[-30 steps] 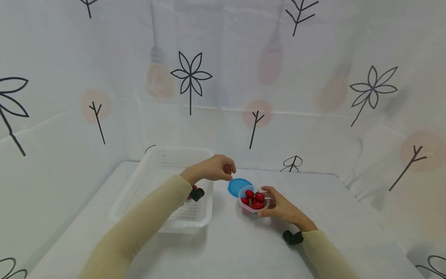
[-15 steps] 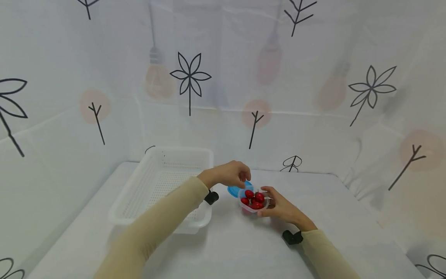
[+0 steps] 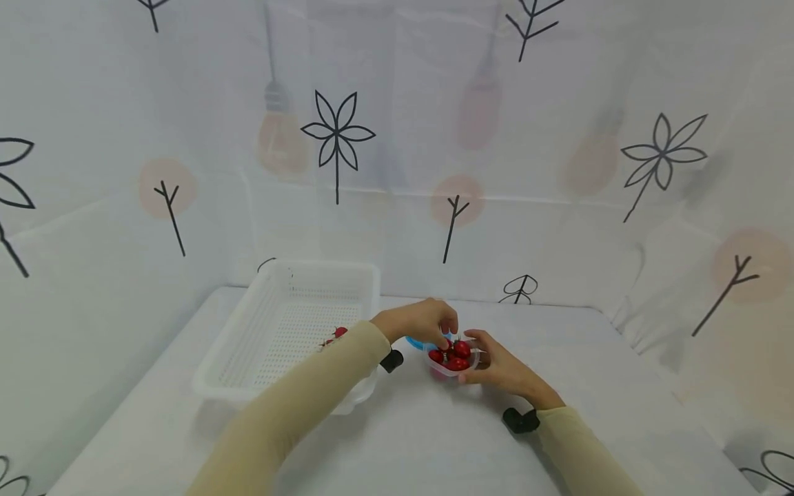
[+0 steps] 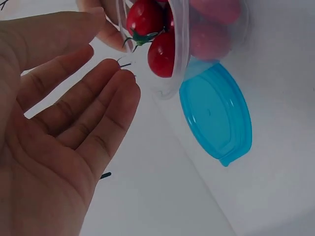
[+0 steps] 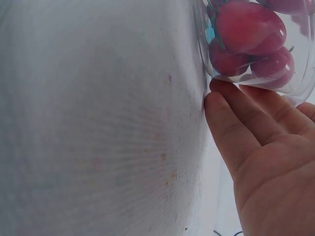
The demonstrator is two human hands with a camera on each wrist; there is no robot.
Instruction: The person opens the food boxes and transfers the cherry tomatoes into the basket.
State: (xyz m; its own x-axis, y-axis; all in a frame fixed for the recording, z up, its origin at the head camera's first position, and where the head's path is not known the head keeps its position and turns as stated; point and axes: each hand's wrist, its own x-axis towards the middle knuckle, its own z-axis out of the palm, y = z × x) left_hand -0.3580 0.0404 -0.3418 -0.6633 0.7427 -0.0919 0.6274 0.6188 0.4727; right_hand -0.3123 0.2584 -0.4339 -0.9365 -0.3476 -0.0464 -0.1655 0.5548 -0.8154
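Note:
A small clear plastic container (image 3: 442, 374) full of red cherry tomatoes (image 3: 462, 349) stands on the white table. My right hand (image 3: 502, 368) holds it from the right side, thumb at the front and fingers behind; in the right wrist view those fingers (image 5: 241, 123) lie against its wall. Above the container's left side is my left hand (image 3: 424, 322), its fingertips right at the tomatoes. The left wrist view shows its fingers (image 4: 106, 110) loosely extended, thumb apart, with nothing between them. Behind the container lies a blue lid (image 4: 216, 115), mostly hidden by the left hand in the head view.
To the left stands a large white perforated basket (image 3: 214, 372). A few cherry tomatoes (image 3: 340, 331) lie inside it, partly hidden behind the left sleeve (image 3: 298, 406). A white patterned cloth (image 3: 397, 234) hangs behind the table.
My left hand has moved right and down, from beside the basket's right edge to over the container. Tomatoes in the basket now show past the sleeve. The right hand and container have stayed put.

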